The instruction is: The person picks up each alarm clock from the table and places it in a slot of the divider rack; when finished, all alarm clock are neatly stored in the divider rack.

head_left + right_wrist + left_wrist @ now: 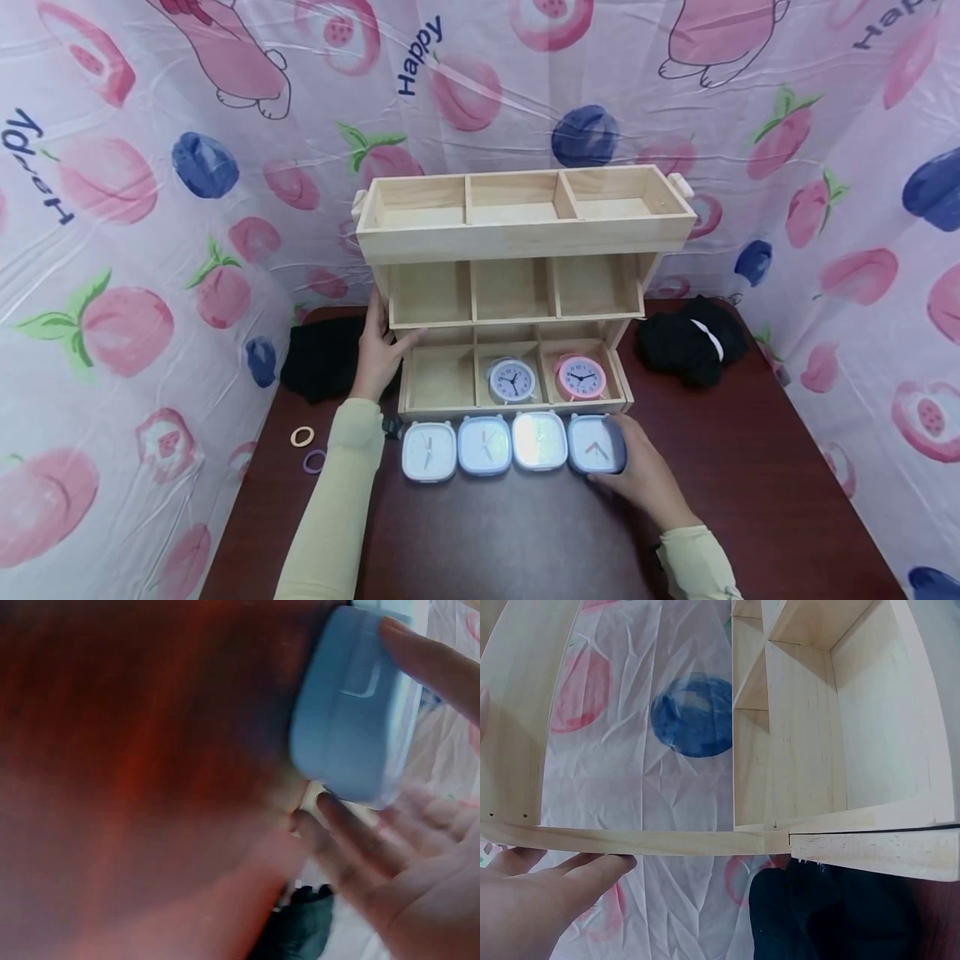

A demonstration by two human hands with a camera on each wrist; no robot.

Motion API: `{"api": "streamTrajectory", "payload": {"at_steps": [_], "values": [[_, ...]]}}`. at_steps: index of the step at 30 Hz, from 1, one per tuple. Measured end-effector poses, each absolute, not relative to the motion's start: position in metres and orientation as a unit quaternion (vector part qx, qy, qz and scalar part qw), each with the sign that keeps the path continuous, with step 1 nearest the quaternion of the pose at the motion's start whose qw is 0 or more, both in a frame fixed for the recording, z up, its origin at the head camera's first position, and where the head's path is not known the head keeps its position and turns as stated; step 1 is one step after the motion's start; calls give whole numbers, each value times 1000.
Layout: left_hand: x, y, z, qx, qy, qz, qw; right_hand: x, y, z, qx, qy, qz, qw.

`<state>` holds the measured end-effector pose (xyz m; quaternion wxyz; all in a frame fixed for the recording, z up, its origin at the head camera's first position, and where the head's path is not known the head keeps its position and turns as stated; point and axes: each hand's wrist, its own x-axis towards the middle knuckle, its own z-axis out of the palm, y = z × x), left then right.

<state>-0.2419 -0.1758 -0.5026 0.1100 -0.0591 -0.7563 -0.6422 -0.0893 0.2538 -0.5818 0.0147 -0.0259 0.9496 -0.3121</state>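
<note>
A tiered wooden storage box with compartments stands at the middle of the table. My left hand holds its left side, thumb across the front and fingers along the outer side strip. In front of the box is a row of squarish alarm clocks: a white one, a light blue one, another white one and a blue one at the right end. My right hand holds this blue clock by its right end, thumb on the near side. The right wrist view shows its blue casing.
A round lavender alarm clock and a pink one sit in the bottom tier. Black cloth lies left of the box, a black bundle with a white band right. A yellow ring and a purple ring lie at left.
</note>
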Motion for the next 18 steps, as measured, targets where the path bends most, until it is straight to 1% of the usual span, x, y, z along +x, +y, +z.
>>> {"api": "streamTrajectory", "payload": {"at_steps": [4,7,12,18], "values": [[-243,-176,-503,-57,-756,-643,110,-89,255,-585,-47,947,-316,-10],[-243,-176,-503,-57,-755,-644,112,-90,255,-585,-52,952,-300,-7],[-244,-176,-503,-67,-751,-647,117,-88,252,-581,-37,960,-276,14],[-243,-176,-503,-75,-752,-644,122,-80,252,-580,-31,965,-259,-12]]}}
